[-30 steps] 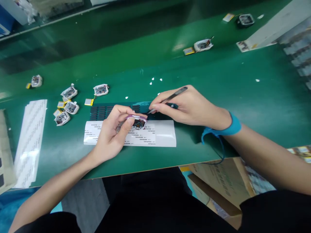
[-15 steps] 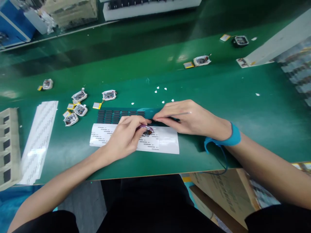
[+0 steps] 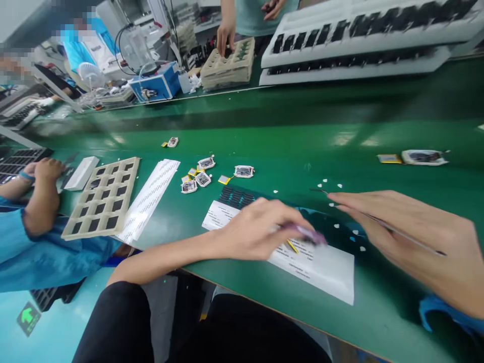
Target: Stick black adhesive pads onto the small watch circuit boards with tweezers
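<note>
My left hand (image 3: 260, 229) is closed on a small purple device casing (image 3: 314, 236), blurred by motion. Below it shows a yellow-edged battery (image 3: 292, 246), over a white printed adhesive sheet (image 3: 333, 269). My right hand (image 3: 416, 234) pinches a thin metal pick (image 3: 397, 231), its tip out to the left above the green bench. Behind my left hand, rows of black strips lie on a dark sheet (image 3: 236, 197). A white device casing (image 3: 244, 172) with an attached battery rests beyond that sheet.
Several open white casings (image 3: 203, 179) with batteries sit to the left; another casing (image 3: 423, 157) lies at right. Printed strips (image 3: 153, 194) and a beige tray (image 3: 102, 201) stand near a co-worker's arm (image 3: 41, 196). Across the bench, another person's hand (image 3: 226, 36) touches a stacked tray (image 3: 242, 63).
The view has swung left, bringing co-workers into sight. My hands have moved apart; the right one with the pick is off the strips, and the left still holds the purple casing.
</note>
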Demonstrator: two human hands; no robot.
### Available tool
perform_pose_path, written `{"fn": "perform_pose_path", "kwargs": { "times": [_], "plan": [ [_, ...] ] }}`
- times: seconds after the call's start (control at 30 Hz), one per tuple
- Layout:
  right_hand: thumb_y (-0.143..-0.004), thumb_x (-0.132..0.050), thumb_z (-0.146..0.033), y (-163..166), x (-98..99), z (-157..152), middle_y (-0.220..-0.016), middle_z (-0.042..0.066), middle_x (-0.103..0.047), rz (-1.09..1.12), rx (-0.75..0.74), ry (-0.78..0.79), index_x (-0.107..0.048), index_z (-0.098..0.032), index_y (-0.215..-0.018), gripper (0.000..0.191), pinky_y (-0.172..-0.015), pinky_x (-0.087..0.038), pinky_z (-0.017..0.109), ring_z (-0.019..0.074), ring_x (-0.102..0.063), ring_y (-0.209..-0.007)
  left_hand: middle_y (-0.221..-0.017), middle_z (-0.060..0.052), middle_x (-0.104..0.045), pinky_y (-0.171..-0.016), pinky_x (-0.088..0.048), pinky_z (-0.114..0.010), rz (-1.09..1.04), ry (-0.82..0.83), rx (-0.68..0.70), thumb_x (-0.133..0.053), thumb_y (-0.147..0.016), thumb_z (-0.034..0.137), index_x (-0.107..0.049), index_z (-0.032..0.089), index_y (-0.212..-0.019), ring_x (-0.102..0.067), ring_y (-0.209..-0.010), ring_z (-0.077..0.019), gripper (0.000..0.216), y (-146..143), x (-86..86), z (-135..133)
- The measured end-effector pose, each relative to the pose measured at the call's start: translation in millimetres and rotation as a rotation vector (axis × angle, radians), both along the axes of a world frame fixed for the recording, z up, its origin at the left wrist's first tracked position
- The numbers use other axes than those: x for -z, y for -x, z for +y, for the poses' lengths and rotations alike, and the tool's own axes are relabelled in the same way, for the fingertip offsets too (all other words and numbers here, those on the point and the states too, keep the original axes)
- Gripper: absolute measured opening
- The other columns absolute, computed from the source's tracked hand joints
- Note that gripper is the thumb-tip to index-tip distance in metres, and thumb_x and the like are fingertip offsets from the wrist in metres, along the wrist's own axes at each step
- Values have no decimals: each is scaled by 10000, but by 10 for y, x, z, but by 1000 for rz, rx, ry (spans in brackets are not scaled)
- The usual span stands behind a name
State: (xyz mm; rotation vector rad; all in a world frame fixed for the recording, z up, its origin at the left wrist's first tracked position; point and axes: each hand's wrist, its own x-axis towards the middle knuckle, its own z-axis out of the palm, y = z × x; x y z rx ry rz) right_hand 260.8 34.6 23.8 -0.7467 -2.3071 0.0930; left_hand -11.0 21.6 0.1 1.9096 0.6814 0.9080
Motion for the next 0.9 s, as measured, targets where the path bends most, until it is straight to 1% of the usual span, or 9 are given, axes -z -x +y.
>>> {"fn": "perform_pose_path", "kwargs": {
  "times": [0.07, 0.13, 0.27, 0.37, 0.47, 0.57, 0.67, 0.8, 0.9],
  "plan": [
    [-1013, -688, -14, 17, 8, -38, -1214, 78, -782, -10, 20, -11, -537, -374, -1616, 718, -735, -656, 466, 308, -784, -940, -914, -64, -754, -706, -486, -303, -190, 232, -296, -564, -1063, 315, -677, 190, -1118, -630, -697, -153, 177, 64, -44, 103],
    [-1004, -692, 3, 43, 12, -85, -1284, 89, -759, -29, 42, -12, -548, -364, -1603, 717, -767, -657, 486, 315, -775, -976, -836, -61, -727, -600, -417, -268, -356, 505, -489, -586, -1021, 281, -680, 160, -1040, -502, -583, -118, 155, 122, -49, 226],
    [-1037, -650, -5, 110, 14, -166, -1263, 53, -767, -41, 64, 23, -500, -381, -1620, 710, -728, -674, 456, 285, -762, -947, -898, -112, -760, -604, -432, -234, -573, 900, -463, -653, -924, 229, -688, 124, -923, -512, -622, -104, 111, 162, -24, 361],
    [-1008, -669, 35, 162, 0, -242, -1181, 44, -791, -23, 54, -47, -496, -318, -1628, 734, -713, -683, 426, 269, -755, -915, -888, -80, -745, -600, -437, -211, -539, 915, -401, -778, -867, 260, -712, 127, -886, -520, -638, -84, 149, 125, -35, 303],
    [-999, -665, 46, 207, -46, -357, -1306, 80, -752, -56, 42, -41, -511, -266, -1617, 708, -821, -693, 468, 298, -755, -1035, -818, -22, -711, -620, -493, -211, -492, 895, -380, -875, -796, 281, -686, 147, -867, -586, -642, -81, 243, 61, -61, 176],
    [-1053, -606, -1, 249, -86, -464, -1380, 74, -713, -110, 54, -1, -505, -255, -1616, 626, -838, -691, 459, 314, -741, -1135, -816, -18, -741, -739, -603, -265, -483, 940, -364, -883, -781, 283, -605, 169, -853, -717, -703, -128, 308, -3, -93, 54],
    [-1105, -537, -44, 296, -87, -504, -1328, 47, -738, -103, 43, -92, -568, -214, -1555, 483, -795, -685, 402, 278, -761, -1098, -862, -35, -783, -853, -652, -328, -489, 961, -360, -837, -792, 258, -503, 188, -771, -791, -807, -177, 342, -49, -119, -25],
    [-1102, -553, -57, 351, -89, -491, -1322, 39, -731, -205, 29, -156, -712, -190, -1331, 309, -726, -668, 384, 260, -781, -1015, -844, -10, -766, -796, -659, -316, -475, 973, -381, -822, -766, 232, -489, 188, -724, -781, -816, -173, 339, -73, -128, -67],
    [-1089, -582, -70, 370, -115, -485, -1324, 15, -728, -281, 25, -206, -757, -228, -1249, 285, -686, -662, 356, 237, -782, -988, -841, -7, -745, -749, -653, -308, -453, 963, -393, -816, -758, 235, -504, 188, -710, -754, -811, -169, 319, -77, -118, -80]
  ]
}}
